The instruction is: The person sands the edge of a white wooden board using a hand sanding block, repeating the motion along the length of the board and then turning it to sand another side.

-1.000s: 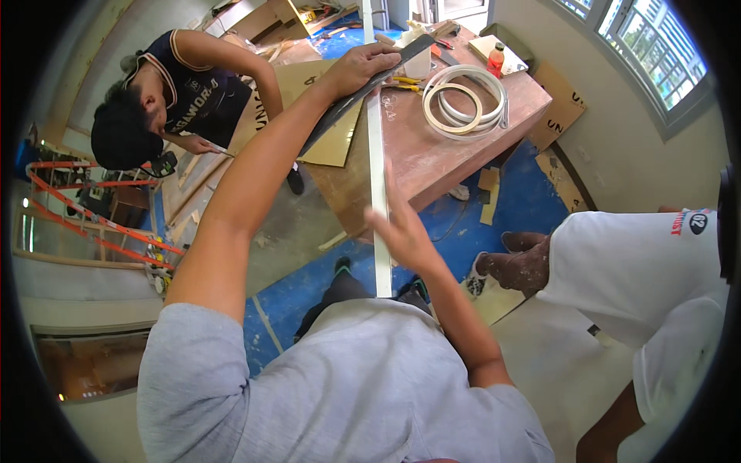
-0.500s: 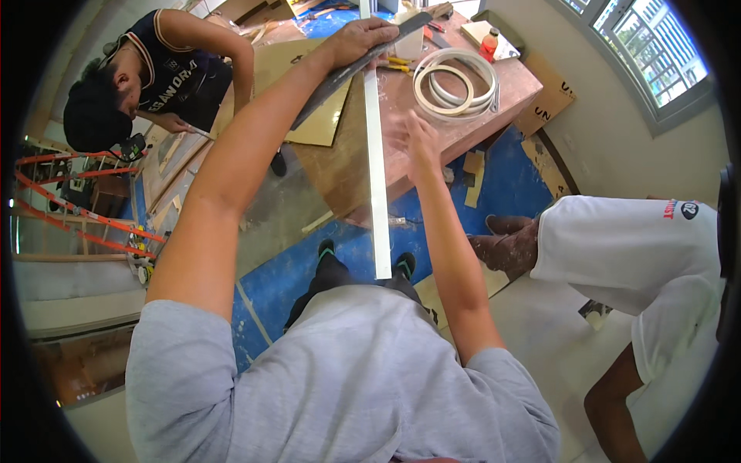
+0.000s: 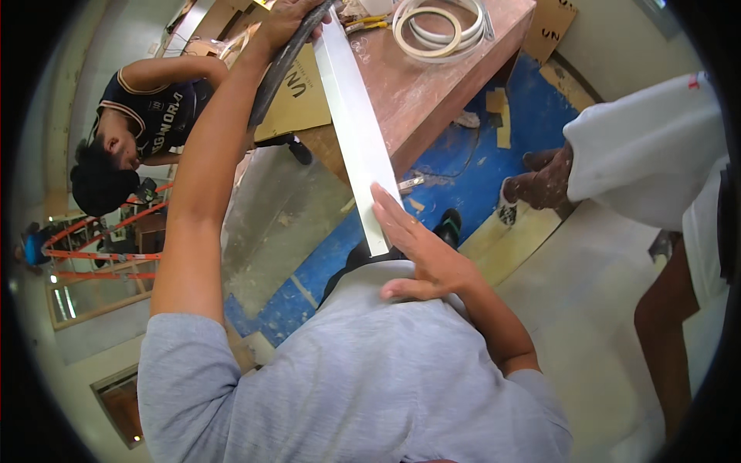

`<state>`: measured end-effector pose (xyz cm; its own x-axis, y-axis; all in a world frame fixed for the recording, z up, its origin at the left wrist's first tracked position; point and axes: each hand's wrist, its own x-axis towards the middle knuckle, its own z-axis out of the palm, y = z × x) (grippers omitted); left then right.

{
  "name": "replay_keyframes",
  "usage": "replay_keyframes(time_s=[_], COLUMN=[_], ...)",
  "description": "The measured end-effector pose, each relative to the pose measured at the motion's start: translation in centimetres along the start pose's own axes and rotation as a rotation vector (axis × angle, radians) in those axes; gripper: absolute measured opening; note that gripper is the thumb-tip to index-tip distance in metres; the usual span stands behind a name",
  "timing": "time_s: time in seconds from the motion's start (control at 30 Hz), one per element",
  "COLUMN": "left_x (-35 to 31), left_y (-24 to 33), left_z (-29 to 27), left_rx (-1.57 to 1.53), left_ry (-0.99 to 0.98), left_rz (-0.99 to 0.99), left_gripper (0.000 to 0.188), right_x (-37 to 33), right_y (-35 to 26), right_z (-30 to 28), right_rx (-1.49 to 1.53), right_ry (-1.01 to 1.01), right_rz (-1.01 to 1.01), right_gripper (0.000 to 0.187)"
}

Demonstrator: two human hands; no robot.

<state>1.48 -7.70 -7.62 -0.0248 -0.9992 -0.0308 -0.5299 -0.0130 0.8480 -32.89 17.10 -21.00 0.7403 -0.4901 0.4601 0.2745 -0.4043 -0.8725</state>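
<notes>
A long white strip [image 3: 351, 123] slants from the wooden worktable [image 3: 432, 123] toward my body, its near end just in front of my shirt. My left hand [image 3: 287, 23], at the top of the view, is closed round a long dark grey strip [image 3: 282, 65] beside the white strip's far end. Part of that hand is cut off by the picture's edge. My right hand [image 3: 424, 251] lies open by the white strip's near end, fingers stretched along its right edge and thumb apart. Its fingertips appear to touch that edge.
Coiled pale banding [image 3: 440, 31] and yellow-handled pliers [image 3: 367, 25] lie on the table. Brown board [image 3: 297, 100] is at its left. A person in a dark jersey [image 3: 158, 116] bends at the left, near an orange ladder [image 3: 100, 255]. Another in white [image 3: 648, 147] stands right. Blue sheeting [image 3: 463, 170] covers the floor.
My right hand has come back from beside the coils to the white strip's near end. The strip now slants more, and my left hand with the dark strip appears farther up and left. The view has shifted.
</notes>
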Motion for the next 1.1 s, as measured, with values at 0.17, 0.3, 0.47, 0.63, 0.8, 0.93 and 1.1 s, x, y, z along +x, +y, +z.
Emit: replay_keyframes(time_s=[0.17, 0.3, 0.47, 0.63, 0.8, 0.93, 1.1], left_x=[0.3, 0.1, -0.6, -5.8, -9.9, -13.3, -21.4], left_y=[0.0, -1.4, 3.6, 9.2, 11.6, 13.1, 17.7], left_z=[0.5, -2.1, -1.9, 2.2, 5.8, 7.0, 11.9], left_rx=[0.065, 0.096, 0.415, 1.144, 1.466, 1.481, 1.389], left_ry=[0.024, 0.091, -0.193, -0.427, -0.519, -0.600, -0.706], left_rz=[-0.048, -0.147, 0.041, 0.266, 0.169, 0.128, 0.057], left_gripper=[0.036, 0.043, 0.048, 0.044, 0.043, 0.039, 0.047], right_x=[-3.0, 1.5, 1.7, 1.7, 1.5, 1.5, 1.4], right_y=[2.7, 4.5, 5.5, 5.4, 5.7, 5.4, 5.7], right_z=[1.5, 5.3, 7.1, 7.1, 8.2, 8.5, 9.1], right_rx=[-0.012, -0.115, -0.110, -0.104, -0.079, -0.094, -0.044], right_ry=[0.214, 0.427, 0.468, 0.503, 0.589, 0.571, 0.556], right_rz=[0.008, -0.030, -0.069, -0.055, -0.011, 0.022, 0.046], right_gripper=[0.102, 0.109, 0.113, 0.112, 0.112, 0.113, 0.107])
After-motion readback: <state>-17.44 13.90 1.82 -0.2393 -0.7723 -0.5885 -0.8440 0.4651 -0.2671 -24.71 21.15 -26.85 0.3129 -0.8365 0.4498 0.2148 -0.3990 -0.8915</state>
